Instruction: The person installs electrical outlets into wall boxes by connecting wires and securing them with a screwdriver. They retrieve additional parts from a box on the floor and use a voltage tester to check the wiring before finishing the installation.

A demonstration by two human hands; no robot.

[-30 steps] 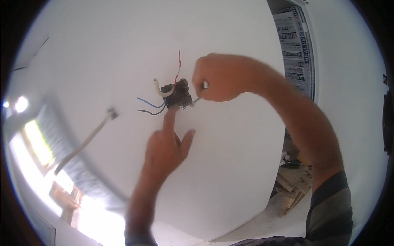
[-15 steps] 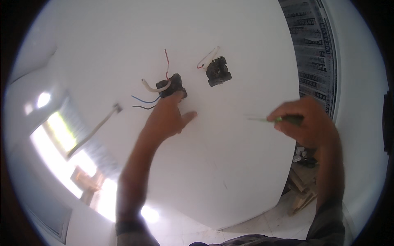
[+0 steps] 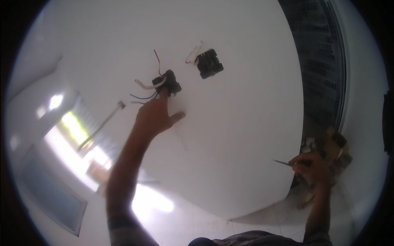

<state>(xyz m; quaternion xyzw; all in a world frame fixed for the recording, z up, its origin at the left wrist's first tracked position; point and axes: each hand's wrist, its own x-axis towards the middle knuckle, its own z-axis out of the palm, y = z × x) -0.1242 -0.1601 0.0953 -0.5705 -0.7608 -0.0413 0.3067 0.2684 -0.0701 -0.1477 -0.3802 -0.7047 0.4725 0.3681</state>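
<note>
A black electrical box (image 3: 172, 82) is set in the white wall, with a thick white cable (image 3: 145, 86), a red wire (image 3: 157, 57) and blue wires (image 3: 141, 97) coming out of it. My left hand (image 3: 152, 117) reaches up to its lower edge. One finger is stretched into the box and the thumb stands apart; the fingertip is hidden. At the lower right, away from the wall boxes, my right hand (image 3: 314, 169) is closed on a slim screwdriver (image 3: 282, 162) with a greenish handle, its thin tip pointing left.
A second black box (image 3: 210, 65) with white and red wires sits farther up to the right. To the left, another cable (image 3: 100, 130) sticks out of the wall near a bright window. A dark, film-covered panel (image 3: 322, 61) and wooden pieces (image 3: 336, 151) are at the right.
My right hand has moved down and slightly right with the screwdriver, away from the boxes. My left hand stays at the same box, while the whole view has shifted a little.
</note>
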